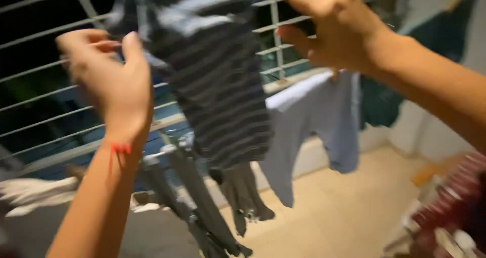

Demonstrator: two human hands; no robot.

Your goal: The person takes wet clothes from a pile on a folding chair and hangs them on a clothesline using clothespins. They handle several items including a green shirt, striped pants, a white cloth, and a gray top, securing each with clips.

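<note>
My left hand (109, 78) was raised at the left of the frame, fingers (96, 37) and thumb drawn together near the left edge of a dark grey garment with thin pale stripes (217, 91). The blur kept me from telling whether I actually pinched the cloth or only touched it. A thin red thread (119, 149) was tied around that wrist.

My right hand (329, 27) was at the top centre-right, my fingers curled down over the garment's upper right part; whether they were clamped on it I could not tell, since the top of the cloth ran out of the frame there. The striped garment hung between my two hands, from the top of the frame down to the middle.

Behind it ran a white metal grille of horizontal bars (45, 116), dark beyond. Just right of the striped piece, a pale blue-grey pair of trousers (314, 121) hung by the grille's ledge. Below the striped piece, dark grey cloths (243, 192) dangled from a rack. The beige tiled floor (344, 212) filled the lower right, with a red patterned fabric (455, 202) at the right edge.
</note>
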